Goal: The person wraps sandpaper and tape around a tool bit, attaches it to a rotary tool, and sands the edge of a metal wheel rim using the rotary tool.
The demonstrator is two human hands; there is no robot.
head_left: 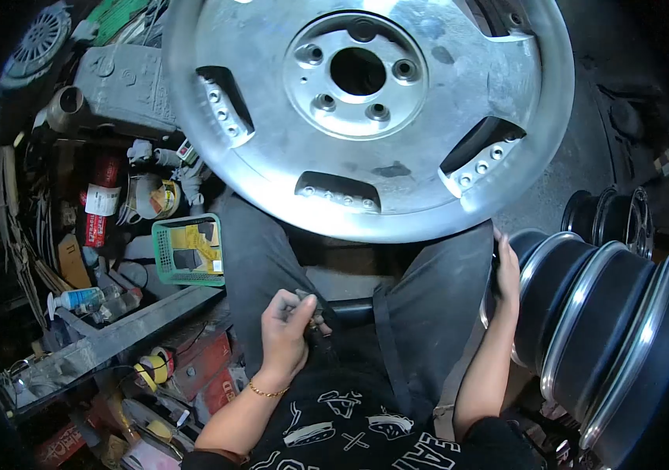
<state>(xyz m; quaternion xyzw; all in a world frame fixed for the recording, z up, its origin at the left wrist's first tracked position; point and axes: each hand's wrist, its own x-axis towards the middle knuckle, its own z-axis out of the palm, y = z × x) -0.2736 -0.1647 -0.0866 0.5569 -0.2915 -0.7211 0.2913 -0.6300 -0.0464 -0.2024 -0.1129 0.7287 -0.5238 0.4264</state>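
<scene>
A large silver wheel rim (256, 176) stands in front of me, its face tilted up towards me, above my knees. It has a round centre bore, bolt holes and slots around the face, with several dark smudges. My left hand (289, 323) is closed over my lap, thumb pressed on the fingers. A small greyish edge shows at the fingertips; what it is I cannot make out. My right hand (508, 270) lies against the outer side of my right knee, fingers stretched out, just below the rim's lower right edge. Nothing shows in it.
Several wheel rims (577, 313) stand in a row at my right. On the left, a green basket (164, 269) holds yellow and grey sheets. Near it are a spray bottle (76, 299), a metal beam (127, 321), tape rolls (154, 368) and a grey motor housing (127, 86).
</scene>
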